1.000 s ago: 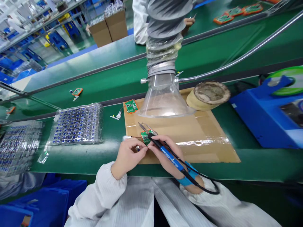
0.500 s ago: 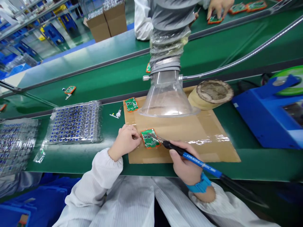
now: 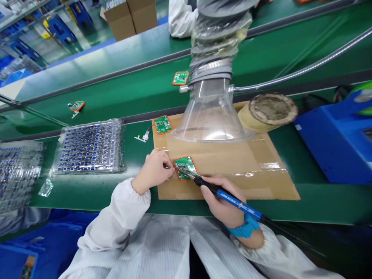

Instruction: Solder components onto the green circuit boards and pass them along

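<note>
The right fingers grasp an iron, its tip over the board just left of them, on cardboard. The left fingers pinch at the board's left edge; whether they hold anything cannot be told. Beyond both hangs a hood, its duct blocking the view behind. A tray lies left of the left fingers, a pot beyond the right.

Soldering iron tip now over circuit board (earlier, beyond it)
</note>
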`<state>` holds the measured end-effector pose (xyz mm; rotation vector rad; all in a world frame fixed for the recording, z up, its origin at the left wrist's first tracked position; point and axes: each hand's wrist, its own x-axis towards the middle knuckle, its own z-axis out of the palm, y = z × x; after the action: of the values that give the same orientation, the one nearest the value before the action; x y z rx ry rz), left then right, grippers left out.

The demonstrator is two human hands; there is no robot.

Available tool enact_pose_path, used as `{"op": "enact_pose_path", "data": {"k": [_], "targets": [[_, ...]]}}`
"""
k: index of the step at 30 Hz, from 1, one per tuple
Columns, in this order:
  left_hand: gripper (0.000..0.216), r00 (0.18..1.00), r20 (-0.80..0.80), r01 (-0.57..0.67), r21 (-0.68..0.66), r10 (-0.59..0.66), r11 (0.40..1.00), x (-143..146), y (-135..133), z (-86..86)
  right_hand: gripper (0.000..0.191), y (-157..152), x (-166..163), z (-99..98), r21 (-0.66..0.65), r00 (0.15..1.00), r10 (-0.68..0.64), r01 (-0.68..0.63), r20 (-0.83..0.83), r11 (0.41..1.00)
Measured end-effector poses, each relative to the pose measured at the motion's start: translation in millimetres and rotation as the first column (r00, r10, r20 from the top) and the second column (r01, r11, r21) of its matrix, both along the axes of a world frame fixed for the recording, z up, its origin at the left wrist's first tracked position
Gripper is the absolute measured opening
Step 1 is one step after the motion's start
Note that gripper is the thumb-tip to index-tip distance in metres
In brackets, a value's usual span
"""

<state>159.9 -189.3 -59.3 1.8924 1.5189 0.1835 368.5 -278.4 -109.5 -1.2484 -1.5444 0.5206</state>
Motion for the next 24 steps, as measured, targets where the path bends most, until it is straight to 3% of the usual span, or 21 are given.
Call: {"op": "enact_pose_path", "data": {"k": [13,24], "targets": [[0.023,1.0,-0.009,-0.014,0.021,0.014,1.0,1.7,-2.2,0.9,0.017,1.8,-3.3,5.7,0.06,1.0,0.016,-0.016,-0.01,0.998],[0.022,1.0,-0.001,-0.019,0.019,0.019,1.0,2.1,-1.7,-0.8,0.009,0.7,-1.6,3.9,0.013,1.0,0.003,-0.003,0.016,1.0]]}}
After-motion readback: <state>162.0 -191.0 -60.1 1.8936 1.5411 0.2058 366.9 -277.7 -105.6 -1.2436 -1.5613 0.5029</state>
